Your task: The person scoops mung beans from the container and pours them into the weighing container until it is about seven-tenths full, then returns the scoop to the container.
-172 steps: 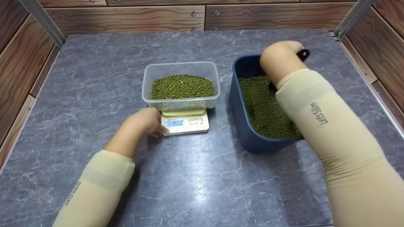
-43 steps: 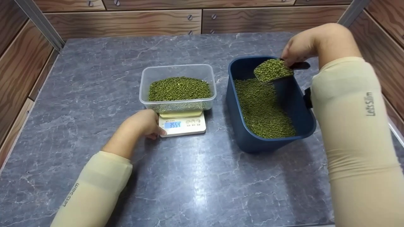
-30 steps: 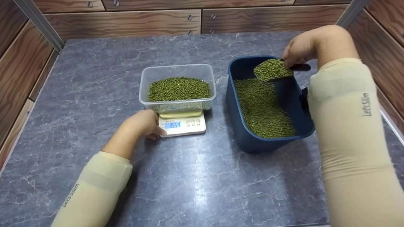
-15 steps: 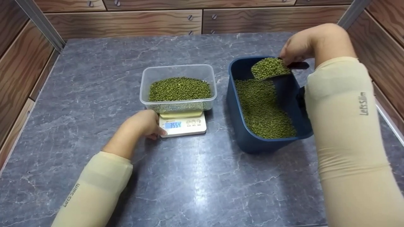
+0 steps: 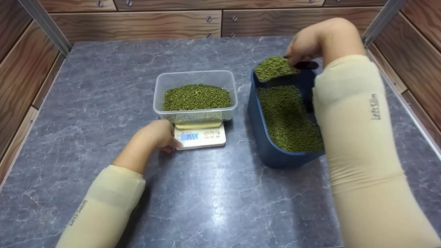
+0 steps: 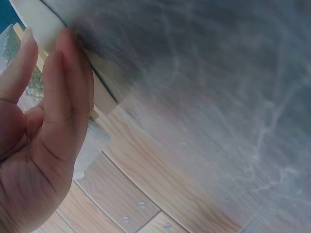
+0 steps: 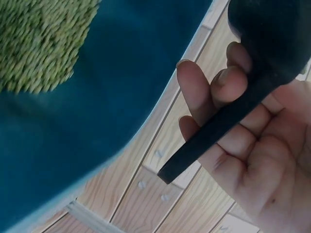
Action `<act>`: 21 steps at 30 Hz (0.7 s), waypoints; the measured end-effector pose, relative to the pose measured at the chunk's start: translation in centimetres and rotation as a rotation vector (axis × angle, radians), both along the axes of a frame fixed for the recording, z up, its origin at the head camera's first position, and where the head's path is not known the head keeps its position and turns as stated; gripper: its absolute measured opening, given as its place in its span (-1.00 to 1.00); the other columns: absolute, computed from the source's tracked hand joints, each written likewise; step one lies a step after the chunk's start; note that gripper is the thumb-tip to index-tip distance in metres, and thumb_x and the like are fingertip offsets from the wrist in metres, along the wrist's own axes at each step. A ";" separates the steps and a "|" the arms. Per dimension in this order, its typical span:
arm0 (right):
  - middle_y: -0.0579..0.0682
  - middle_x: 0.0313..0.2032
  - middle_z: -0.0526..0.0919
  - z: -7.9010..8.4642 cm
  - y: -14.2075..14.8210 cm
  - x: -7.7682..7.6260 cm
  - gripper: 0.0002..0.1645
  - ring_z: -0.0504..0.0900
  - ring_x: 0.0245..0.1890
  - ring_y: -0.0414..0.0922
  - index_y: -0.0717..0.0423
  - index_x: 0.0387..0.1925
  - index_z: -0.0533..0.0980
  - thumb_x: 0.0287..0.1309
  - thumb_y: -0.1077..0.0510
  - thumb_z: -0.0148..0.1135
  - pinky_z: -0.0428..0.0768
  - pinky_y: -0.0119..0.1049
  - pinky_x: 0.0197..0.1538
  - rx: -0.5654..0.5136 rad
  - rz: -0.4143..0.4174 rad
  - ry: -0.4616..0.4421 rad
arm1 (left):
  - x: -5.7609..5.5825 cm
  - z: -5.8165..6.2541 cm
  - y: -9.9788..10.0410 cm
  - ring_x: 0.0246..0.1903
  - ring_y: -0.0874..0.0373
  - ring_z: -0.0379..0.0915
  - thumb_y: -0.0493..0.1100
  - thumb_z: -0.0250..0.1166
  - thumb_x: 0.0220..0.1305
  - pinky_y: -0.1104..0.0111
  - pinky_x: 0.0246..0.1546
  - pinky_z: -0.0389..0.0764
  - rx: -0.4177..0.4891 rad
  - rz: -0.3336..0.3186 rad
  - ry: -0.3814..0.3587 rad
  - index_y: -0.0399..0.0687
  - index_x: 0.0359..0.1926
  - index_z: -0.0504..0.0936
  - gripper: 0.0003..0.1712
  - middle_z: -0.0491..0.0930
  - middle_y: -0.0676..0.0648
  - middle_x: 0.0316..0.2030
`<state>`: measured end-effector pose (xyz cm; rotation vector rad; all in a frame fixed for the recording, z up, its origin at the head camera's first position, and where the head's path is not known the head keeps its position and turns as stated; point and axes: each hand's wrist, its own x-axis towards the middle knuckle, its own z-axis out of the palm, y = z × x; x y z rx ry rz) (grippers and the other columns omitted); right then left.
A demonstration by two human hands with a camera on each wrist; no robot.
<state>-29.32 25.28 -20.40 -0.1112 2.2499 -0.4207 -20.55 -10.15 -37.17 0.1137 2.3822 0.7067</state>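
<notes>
Right hand (image 5: 305,44) has shifted left, pinching the black scoop (image 7: 262,82). I locate the plastic container (image 5: 187,79) lower left of it, upper-centre frame, nearer the left hand (image 5: 158,133) gripping the kitchen scale (image 5: 208,141).

black scoop (image 7: 265,80) full of green beans (image 5: 274,68) above blue bin (image 5: 293,160), white scale (image 5: 203,142) under clear tub (image 5: 187,78)
</notes>
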 end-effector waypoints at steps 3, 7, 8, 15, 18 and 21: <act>-0.10 -0.55 0.42 0.4 -1.4 -0.3 -0.74 0.45 -0.39 -0.12 0.03 -0.61 0.28 0.18 0.27 -0.08 0.44 -0.20 -0.13 -0.013 -0.008 -0.020 | 0.1 0.1 0.1 -0.50 0.10 0.55 -0.26 0.40 -0.05 0.31 -0.38 0.59 -0.001 0.004 0.001 -0.27 -0.35 0.54 -0.76 0.59 -0.15 -0.43; -0.12 -0.57 0.37 0.4 -3.6 -0.6 -0.76 0.44 -0.42 -0.14 0.04 -0.59 0.26 0.17 0.27 -0.07 0.44 -0.20 -0.14 -0.009 0.018 -0.016 | 0.1 0.0 0.3 -0.51 0.10 0.55 -0.25 0.40 -0.06 0.32 -0.38 0.59 -0.018 -0.003 0.006 -0.26 -0.37 0.55 -0.76 0.60 -0.15 -0.44; -0.12 -0.59 0.34 0.3 -4.1 -0.6 -0.75 0.42 -0.45 -0.14 0.05 -0.60 0.24 0.18 0.27 -0.07 0.44 -0.22 -0.18 0.005 0.036 -0.001 | 0.1 0.0 0.3 -0.52 0.11 0.55 -0.24 0.41 -0.06 0.32 -0.39 0.59 -0.027 -0.012 0.010 -0.25 -0.38 0.55 -0.76 0.61 -0.15 -0.44; -0.03 -0.38 0.46 -0.3 -7.2 -0.7 -0.94 0.47 -0.35 -0.13 0.18 -0.39 0.30 0.16 0.30 -0.15 0.47 -0.27 -0.21 0.084 0.111 0.031 | 0.1 0.1 0.3 -0.54 0.12 0.55 -0.21 0.40 -0.04 0.34 -0.43 0.58 -0.046 -0.046 0.017 -0.25 -0.40 0.55 -0.76 0.62 -0.16 -0.46; 0.02 -0.34 0.50 -0.3 -8.4 -0.6 -0.88 0.50 -0.36 -0.11 0.23 -0.29 0.34 0.14 0.30 -0.13 0.50 -0.28 -0.24 0.116 0.118 0.038 | 0.2 0.1 0.2 -0.50 0.10 0.57 -0.23 0.39 -0.03 0.32 -0.38 0.60 -0.023 -0.025 -0.004 -0.26 -0.36 0.53 -0.75 0.61 -0.17 -0.42; 0.01 -0.44 0.55 -0.3 -9.4 -0.6 -0.83 0.52 -0.44 -0.14 0.27 -0.28 0.38 0.12 0.33 -0.15 0.51 -0.32 -0.32 0.135 0.121 0.032 | 0.2 0.1 0.2 -0.49 0.09 0.58 -0.23 0.40 -0.03 0.31 -0.37 0.60 -0.019 -0.015 -0.010 -0.26 -0.34 0.54 -0.74 0.61 -0.17 -0.40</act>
